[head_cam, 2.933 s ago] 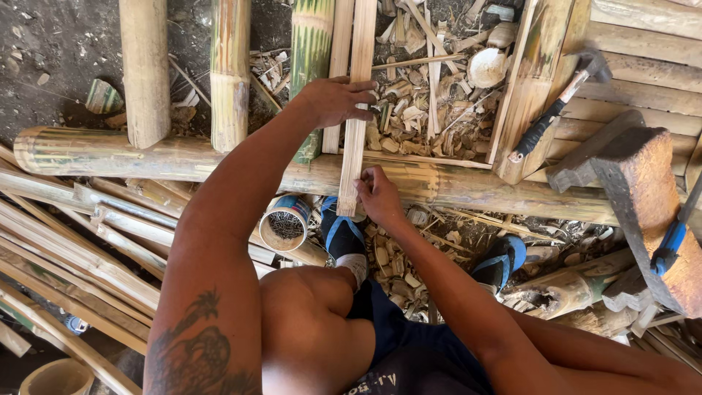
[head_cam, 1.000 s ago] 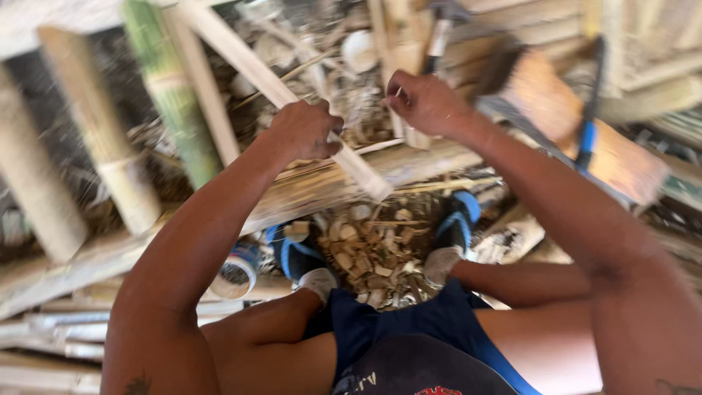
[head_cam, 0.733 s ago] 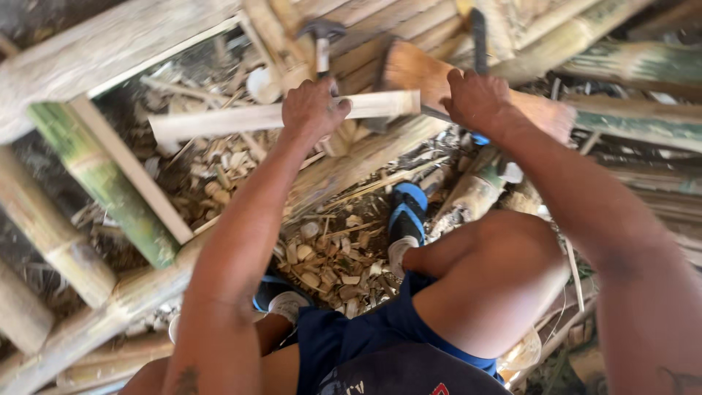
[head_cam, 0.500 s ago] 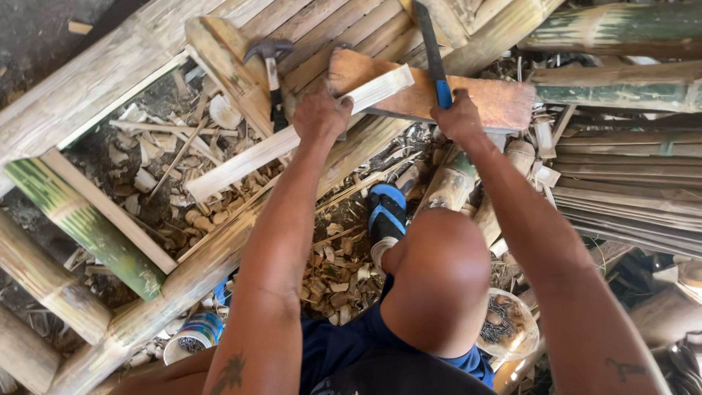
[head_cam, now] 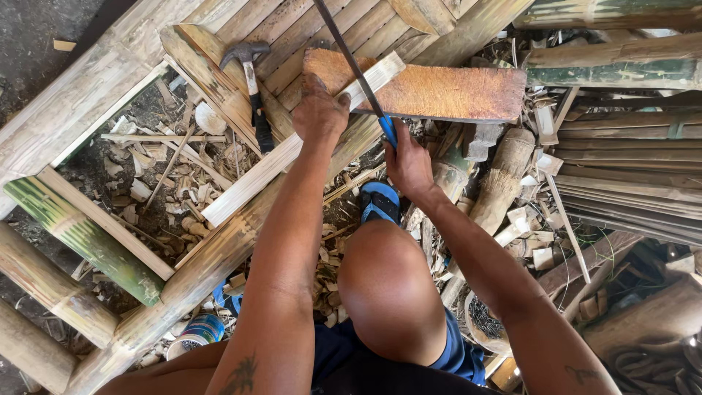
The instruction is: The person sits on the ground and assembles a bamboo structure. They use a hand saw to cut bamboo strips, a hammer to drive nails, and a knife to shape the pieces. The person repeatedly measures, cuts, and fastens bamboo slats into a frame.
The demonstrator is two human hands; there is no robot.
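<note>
Bamboo everywhere in this shot, basically a whole yard of poles, slats and offcuts. Left hand is pressed down on a pale split bamboo strip, fingers curled together over its top edge, pinning it against a reddish-brown wooden block at the far middle. That strip runs diagonally from the block down toward the near left, lying across a thick bamboo pole. Right hand is just right of the left one, fingers wrapped tight around the blue handle of a saw, whose thin dark blade angles up to the far edge and crosses the strip right beside the left hand. Over to the left a claw hammer rests on the slats, with wood chips scattered below it.
</note>
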